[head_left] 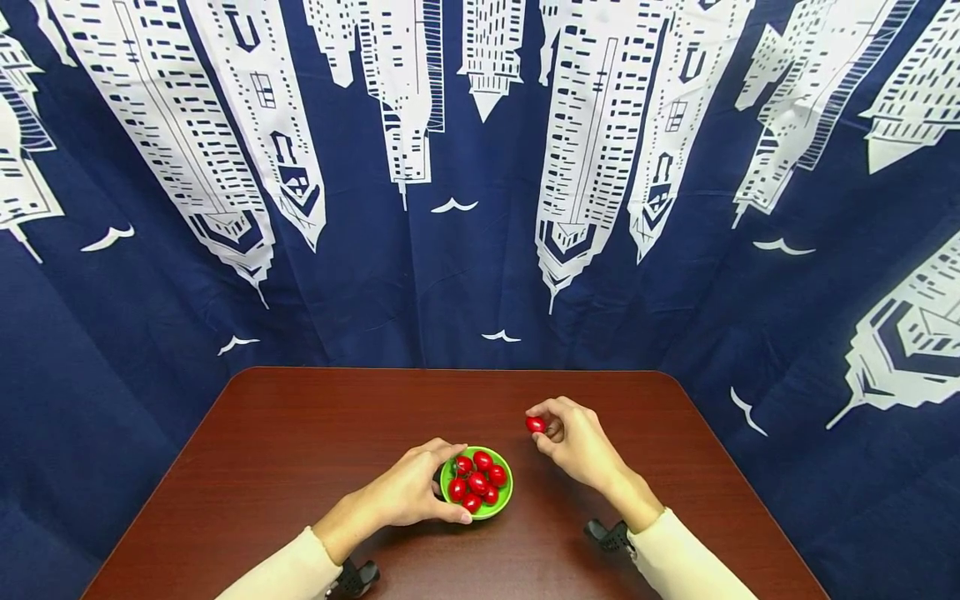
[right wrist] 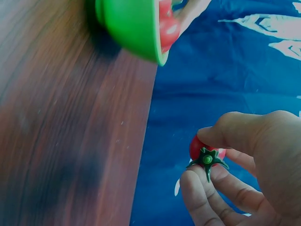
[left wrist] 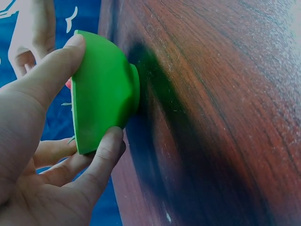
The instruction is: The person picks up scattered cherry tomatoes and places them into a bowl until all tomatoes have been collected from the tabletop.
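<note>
Bowl: we see a green bowl [head_left: 503, 503] near the front middle of the table [head_left: 300, 433], holding red cherry tomatoes [head_left: 477, 482].
Left hand [head_left: 408, 492]: fingers curled round the bowl's side.
Right hand [head_left: 577, 440]: fingertips pinching one tomato [head_left: 535, 424], just right of the bowl.

The left hand [head_left: 411, 493] wraps the near-left side of the green bowl [head_left: 501, 503], so that part of the rim is covered in the head view. In the left wrist view, the bowl's inside faces away and the cherry tomatoes [head_left: 477, 482] in it cannot be seen beyond the gripping thumb. In the right wrist view, the bowl is cut off by the top edge and blurred. The cherry tomato [right wrist: 200, 149] pinched by the right hand [right wrist: 249, 174] is partly covered by the fingertips [right wrist: 214, 136]; its green calyx faces the camera.
</note>
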